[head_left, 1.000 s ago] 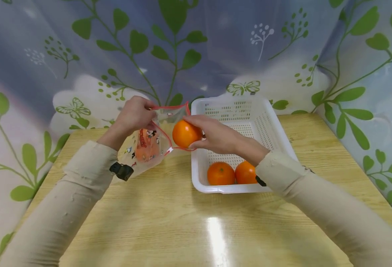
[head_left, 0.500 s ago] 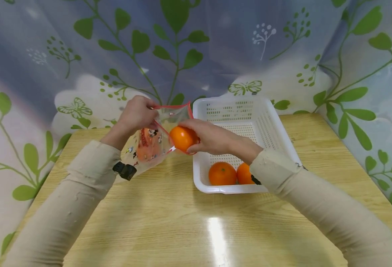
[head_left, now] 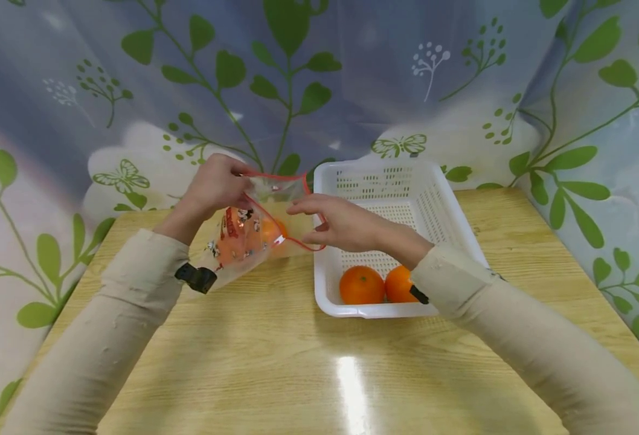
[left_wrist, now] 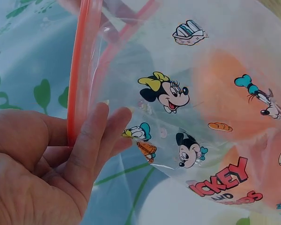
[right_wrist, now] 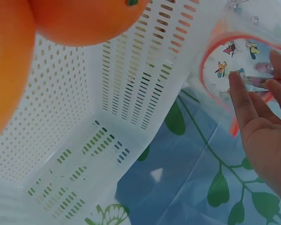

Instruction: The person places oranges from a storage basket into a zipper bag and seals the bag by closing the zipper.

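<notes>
My left hand pinches the red-edged rim of a clear zip bag printed with cartoon characters. The bag's mouth gapes toward the right. Inside it, an orange lies near the opening, and more orange shapes show through the printed film farther left. At the mouth is my right hand, fingers apart and holding nothing. In the right wrist view the same hand stands by the bag's red rim.
A white perforated basket stands right of the bag on the wooden table. Two oranges lie at its near side, one of them a whole orange, the other partly behind my right sleeve. A leaf-patterned curtain hangs behind.
My right hand has moved the orange left into the bag's mouth and let it go. The orange now lies inside the bag. My left hand still holds the rim.
</notes>
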A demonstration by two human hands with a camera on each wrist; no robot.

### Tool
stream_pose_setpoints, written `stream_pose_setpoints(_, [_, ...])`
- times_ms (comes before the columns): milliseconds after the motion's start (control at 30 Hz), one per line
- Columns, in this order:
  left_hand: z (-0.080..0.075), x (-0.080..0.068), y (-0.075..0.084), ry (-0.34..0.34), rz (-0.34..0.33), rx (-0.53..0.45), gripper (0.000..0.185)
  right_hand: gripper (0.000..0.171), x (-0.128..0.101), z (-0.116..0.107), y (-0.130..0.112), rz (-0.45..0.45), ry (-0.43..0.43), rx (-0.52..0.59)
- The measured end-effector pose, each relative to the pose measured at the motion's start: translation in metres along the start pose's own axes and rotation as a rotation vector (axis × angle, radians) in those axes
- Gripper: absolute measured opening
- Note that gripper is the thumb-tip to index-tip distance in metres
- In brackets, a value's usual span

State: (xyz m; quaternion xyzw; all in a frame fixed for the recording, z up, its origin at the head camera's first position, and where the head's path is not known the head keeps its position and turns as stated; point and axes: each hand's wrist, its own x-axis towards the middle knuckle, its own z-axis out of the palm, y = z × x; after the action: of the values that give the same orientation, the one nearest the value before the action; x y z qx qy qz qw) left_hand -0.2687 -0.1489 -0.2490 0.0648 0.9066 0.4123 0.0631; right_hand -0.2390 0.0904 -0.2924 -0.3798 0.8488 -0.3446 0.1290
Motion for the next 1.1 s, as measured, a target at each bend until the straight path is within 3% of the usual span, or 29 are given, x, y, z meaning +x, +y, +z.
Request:
stream_pose_setpoints(200, [-0.012,-0.003,0.005,0.005,-0.021,-0.005,0.034,0.038,-0.021,-0.012,0.007,0.011,0.092,0.07])
stream_pose_setpoints(333, [-0.015,-0.004,0.006,0.005,-0.026,-0.011,0.034,0.037,-0.039,-0.027,0.019,0.079,0.089,-0.003])
stream_pose_setpoints(433, [-0.014,-0.005,0.007,-0.001,-0.026,-0.011,0.034,0.04,-0.051,-0.034,0.029,0.149,0.007,-0.082])
stream_pose_setpoints(567, [-0.011,-0.005,0.006,-0.013,-0.019,0.009,0.036,0.045,-0.064,-0.037,0.039,0.228,-0.172,-0.21])
stream_pose_setpoints(800, [-0.007,-0.005,0.005,-0.009,0.002,0.047,0.034,0.048,-0.082,-0.032,0.045,0.361,-0.417,-0.324])
stream_pose_setpoints(933, [-0.006,-0.005,0.007,-0.011,0.011,0.057,0.034,0.052,-0.086,-0.026,0.046,0.444,-0.497,-0.355])
stream_pose_setpoints(1100, [-0.002,-0.005,0.007,-0.015,0.013,0.048,0.033,0.056,-0.089,-0.016,0.045,0.489,-0.525,-0.354])
